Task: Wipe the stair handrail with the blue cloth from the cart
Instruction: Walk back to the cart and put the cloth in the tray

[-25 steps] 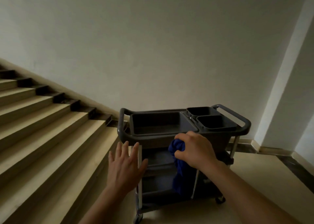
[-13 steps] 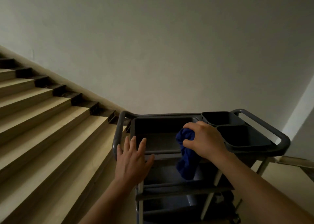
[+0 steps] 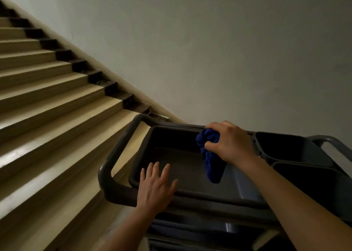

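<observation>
A dark grey service cart (image 3: 106, 176) stands at the foot of the stairs, its wide top tray bare. My right hand (image 3: 231, 142) is closed around a bunched blue cloth (image 3: 211, 159), which hangs down above the tray's right side. My left hand (image 3: 155, 187) is open with fingers spread, held flat over the tray's near rim, close to the cart's left handle. No handrail is in view.
A flight of beige steps (image 3: 47, 102) with dark side trim rises to the upper left, right beside the cart. A plain pale wall (image 3: 209, 50) fills the background. Two smaller bins (image 3: 285, 146) sit at the right of the cart's top.
My right hand has lifted the blue cloth from beside the lower shelves to above the top tray. The view has moved closer to the cart and turned left toward the stairs.
</observation>
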